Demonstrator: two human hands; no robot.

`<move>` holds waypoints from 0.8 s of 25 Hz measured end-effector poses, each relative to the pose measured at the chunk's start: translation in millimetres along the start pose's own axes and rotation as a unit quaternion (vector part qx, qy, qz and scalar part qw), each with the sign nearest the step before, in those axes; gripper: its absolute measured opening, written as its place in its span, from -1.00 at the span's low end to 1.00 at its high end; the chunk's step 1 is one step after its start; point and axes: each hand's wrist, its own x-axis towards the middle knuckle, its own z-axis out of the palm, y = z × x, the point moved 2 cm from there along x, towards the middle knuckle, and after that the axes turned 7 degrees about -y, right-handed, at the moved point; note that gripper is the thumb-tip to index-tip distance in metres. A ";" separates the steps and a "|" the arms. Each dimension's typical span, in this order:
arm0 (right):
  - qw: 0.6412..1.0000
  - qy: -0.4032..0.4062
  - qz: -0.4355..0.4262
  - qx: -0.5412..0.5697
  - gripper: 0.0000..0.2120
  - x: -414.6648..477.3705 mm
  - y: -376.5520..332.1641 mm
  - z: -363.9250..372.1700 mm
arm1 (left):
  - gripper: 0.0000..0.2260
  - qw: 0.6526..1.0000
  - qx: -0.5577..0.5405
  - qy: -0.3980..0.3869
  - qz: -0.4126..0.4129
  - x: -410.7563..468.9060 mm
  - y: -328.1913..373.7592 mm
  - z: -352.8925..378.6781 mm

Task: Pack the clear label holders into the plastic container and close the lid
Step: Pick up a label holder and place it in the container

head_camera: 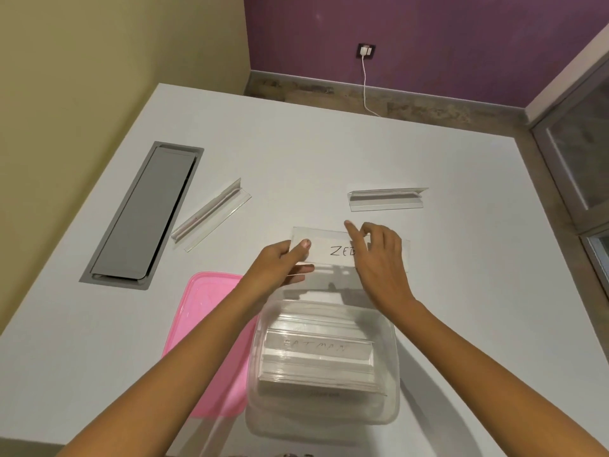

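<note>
Clear plastic, with a white card inside lettered "ZEB" before the rest is hidden: that is the held label holder [329, 250], lifted above the white table [329, 153] just beyond the plastic container [324, 364]. Its long axis runs left to right across the view, tilted a little so the right end sits lower in the picture, and its flat lettered face is turned up toward the camera. The left hand [283, 262] pinches its left end, thumb on the top face and fingers underneath. The right hand [379, 258] covers its right part, fingers curled loosely with the forefinger raised at the top edge; whether it truly grips the holder cannot be told.

The container is open and sits near the person, between the forearms. Inside it lie stacked label holders [319, 354], long axes also left to right, the top one faintly lettered "BATMAN". The pink lid [211, 341] lies flat on the table just left of the container, partly under the left forearm.

Two more holders remain on the table beyond the hands. The left loose holder [212, 214] lies diagonally, its far end pointing up and right. The right loose holder [387, 198] lies nearly level, left to right. A grey cable hatch [148, 212] is set into the table at far left. Nothing lies between the held holder and the container opening.
</note>
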 end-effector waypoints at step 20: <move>0.876 -0.409 0.092 0.239 -0.41 -56.5 -7.2 -68.4 | -0.85 0.964 0.049 0.239 0.102 -62.4 -39.1 -28.6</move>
